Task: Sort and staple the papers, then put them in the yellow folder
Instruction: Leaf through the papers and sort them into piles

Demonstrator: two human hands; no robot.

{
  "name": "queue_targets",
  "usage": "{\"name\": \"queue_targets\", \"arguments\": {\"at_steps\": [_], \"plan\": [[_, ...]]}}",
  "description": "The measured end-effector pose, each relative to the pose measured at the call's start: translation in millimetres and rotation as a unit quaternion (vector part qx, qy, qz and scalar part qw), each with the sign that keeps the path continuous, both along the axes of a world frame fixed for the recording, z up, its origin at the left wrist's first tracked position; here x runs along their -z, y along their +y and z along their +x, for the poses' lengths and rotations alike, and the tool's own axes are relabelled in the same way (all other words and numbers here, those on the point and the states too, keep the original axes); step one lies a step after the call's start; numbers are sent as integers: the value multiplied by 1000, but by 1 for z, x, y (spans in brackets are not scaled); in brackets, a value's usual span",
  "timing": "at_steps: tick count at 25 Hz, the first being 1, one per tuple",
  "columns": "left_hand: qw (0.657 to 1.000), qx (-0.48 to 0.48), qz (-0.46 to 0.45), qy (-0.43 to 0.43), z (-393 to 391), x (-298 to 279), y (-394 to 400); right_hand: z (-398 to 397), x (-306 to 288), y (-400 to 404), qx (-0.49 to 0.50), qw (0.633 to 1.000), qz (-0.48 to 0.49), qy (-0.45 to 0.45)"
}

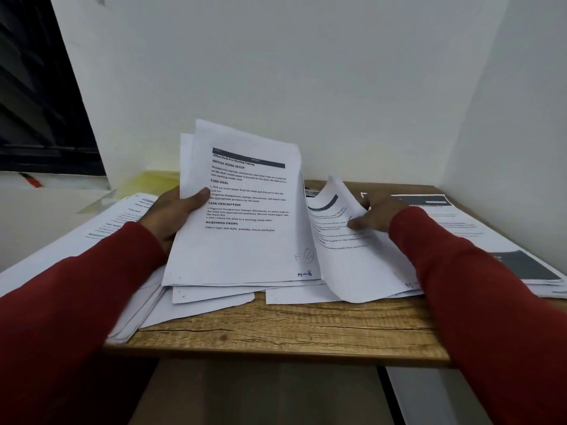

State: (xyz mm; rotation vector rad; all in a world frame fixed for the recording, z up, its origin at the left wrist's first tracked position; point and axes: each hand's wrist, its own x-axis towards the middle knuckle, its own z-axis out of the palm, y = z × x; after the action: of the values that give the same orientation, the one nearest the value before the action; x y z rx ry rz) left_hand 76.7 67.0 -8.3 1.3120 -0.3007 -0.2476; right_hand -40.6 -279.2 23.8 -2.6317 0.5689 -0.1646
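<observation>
My left hand (176, 211) grips a sheaf of printed papers (245, 210) by its left edge and holds it tilted up off the wooden desk (285, 329). The top sheet reads "Office Desk Pre-Meeting Tidying". My right hand (379, 214) pinches a single curled sheet (346, 240) just right of the sheaf, lifting its upper part. More loose papers (214, 297) lie flat under both. A yellow folder (153, 180) shows behind my left hand at the back left, mostly hidden by the sheaf. No stapler is clearly visible.
Another stack of printed pages (478, 237) lies on the right side of the desk under my right sleeve. More sheets (101, 228) spread left past the desk. White walls close in at the back and right. A dark window (40, 87) is at the upper left.
</observation>
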Motion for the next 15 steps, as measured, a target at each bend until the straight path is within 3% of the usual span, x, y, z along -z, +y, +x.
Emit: {"name": "queue_targets", "arguments": {"at_steps": [3, 6, 11, 15], "plan": [[1000, -1, 2, -1, 0, -1, 1, 3, 2, 1, 3, 998, 32, -49], [1000, -11, -3, 4, 0, -2, 4, 3, -4, -12, 36, 978, 89, -183], [995, -89, -29, -36, -3, -5, 2, -16, -25, -40, 164, 868, 128, -450], [988, -134, 18, -80, -6, -9, 0, -16, -25, -61, 212, 794, 250, -513]]}}
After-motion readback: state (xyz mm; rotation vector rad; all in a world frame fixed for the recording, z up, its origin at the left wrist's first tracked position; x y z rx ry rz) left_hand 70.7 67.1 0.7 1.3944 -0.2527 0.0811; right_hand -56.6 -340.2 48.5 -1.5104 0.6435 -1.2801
